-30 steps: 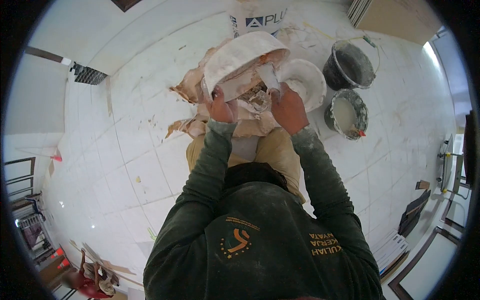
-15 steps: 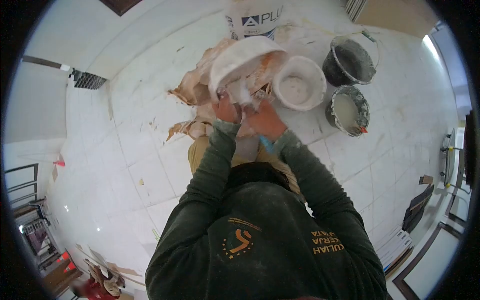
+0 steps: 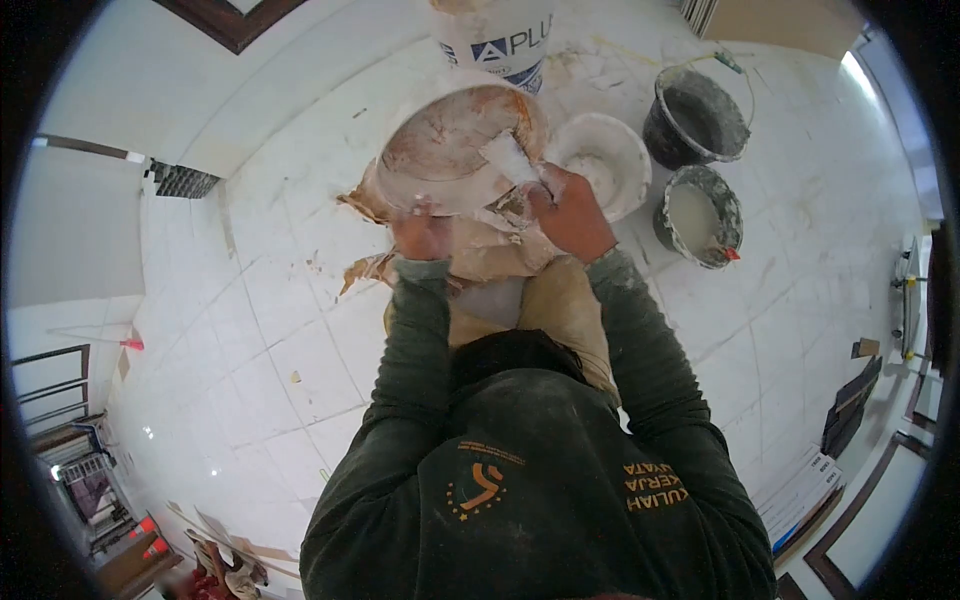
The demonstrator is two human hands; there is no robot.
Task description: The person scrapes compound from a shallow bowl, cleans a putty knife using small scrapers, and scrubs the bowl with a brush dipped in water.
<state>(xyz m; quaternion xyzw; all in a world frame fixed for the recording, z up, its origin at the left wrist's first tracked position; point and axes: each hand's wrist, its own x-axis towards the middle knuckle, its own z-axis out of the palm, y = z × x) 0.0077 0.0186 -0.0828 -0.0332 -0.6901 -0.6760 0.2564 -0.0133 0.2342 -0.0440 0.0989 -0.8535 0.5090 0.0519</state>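
Observation:
A wide white basin point(image 3: 455, 150), its inside smeared with reddish-brown and white residue, tilts toward me over torn brown paper point(image 3: 495, 262). My left hand point(image 3: 422, 236) is closed on the basin's near rim. In my right hand point(image 3: 572, 212) is a putty knife point(image 3: 508, 158), its blade coated white and lying over the basin's right inner side; the fist hides its handle. Just right of this hand stands a smaller white bowl point(image 3: 632, 185) with white paste inside.
Behind the basin is a large white bucket point(image 3: 515, 50) with printed lettering. A dark bucket point(image 3: 690, 125) and a smaller bucket of whitish liquid point(image 3: 695, 215) stand to the right on the tiled floor point(image 3: 270, 310). Flat boards point(image 3: 800, 500) lean at the lower right.
The basin has tipped from steeply on its side to a flatter tilt, showing its inside. My left hand moved left with the rim; my right hand moved up and right with the putty knife.

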